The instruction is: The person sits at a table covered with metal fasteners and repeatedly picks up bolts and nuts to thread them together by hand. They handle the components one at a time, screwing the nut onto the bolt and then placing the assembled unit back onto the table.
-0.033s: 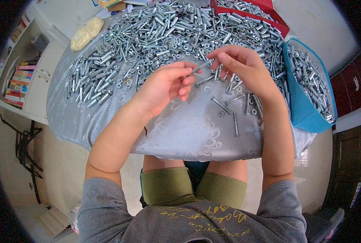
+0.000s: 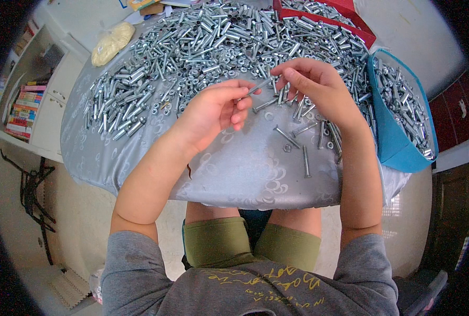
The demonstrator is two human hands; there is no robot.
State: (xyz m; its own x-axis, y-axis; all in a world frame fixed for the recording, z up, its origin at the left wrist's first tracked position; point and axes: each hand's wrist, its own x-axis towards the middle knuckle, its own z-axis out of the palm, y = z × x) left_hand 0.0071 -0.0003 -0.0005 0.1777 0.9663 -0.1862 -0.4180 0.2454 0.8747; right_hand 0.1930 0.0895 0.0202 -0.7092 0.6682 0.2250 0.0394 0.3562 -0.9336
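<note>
The metal fastener [image 2: 256, 88] is above the tabletop [image 2: 229, 174], between the near edge and the hardware pile [image 2: 203, 31] covering the far side. The left hand [image 2: 210, 108] pinches one end between thumb and fingers. The right hand [image 2: 318, 89] curves around the other end; contact cannot be confirmed. Hold the left pinch steady, with the shaft in sight. Avoid brushing the loose bolts [image 2: 306, 162] toward the right edge, where the blue bin [image 2: 395, 152] stands.

Your bolts [image 2: 306, 162] are silver, your tablecloth [image 2: 229, 168] silver-grey with pale rings [image 2: 274, 181]; at its right edge your bin [image 2: 395, 150] is blue, at its far edge your box [image 2: 362, 32] red, your far-left bag [image 2: 112, 44] pale yellow.
</note>
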